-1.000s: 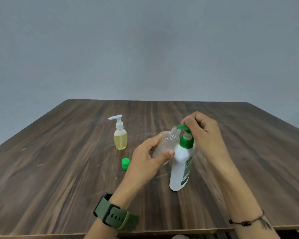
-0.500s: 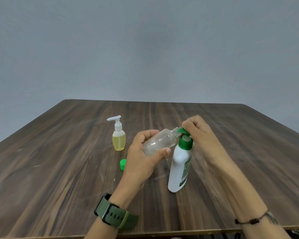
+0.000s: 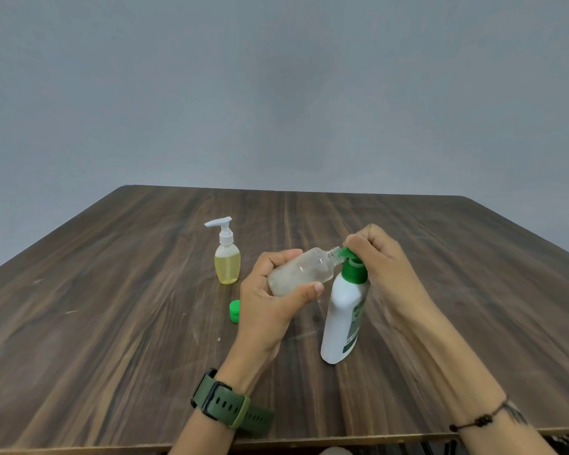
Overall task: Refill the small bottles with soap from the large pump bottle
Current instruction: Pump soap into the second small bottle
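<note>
- Far half of the worktop (image 3: 309,211) lies bare; so does its wide left side
- Yellow pump bottle (image 3: 227,262) and green cap (image 3: 234,311) stand left of centre, well apart from each other
- White pump bottle (image 3: 342,318) and both forearms crowd the near middle; right side open

The left hand (image 3: 270,300) was curled shut around a clear small bottle (image 3: 301,272), thumb along its near side, forearm reaching in from the near edge. The right hand (image 3: 383,261) was bent at the wrist, fingers bunched and pressing down on a green pump head (image 3: 349,254).
</note>
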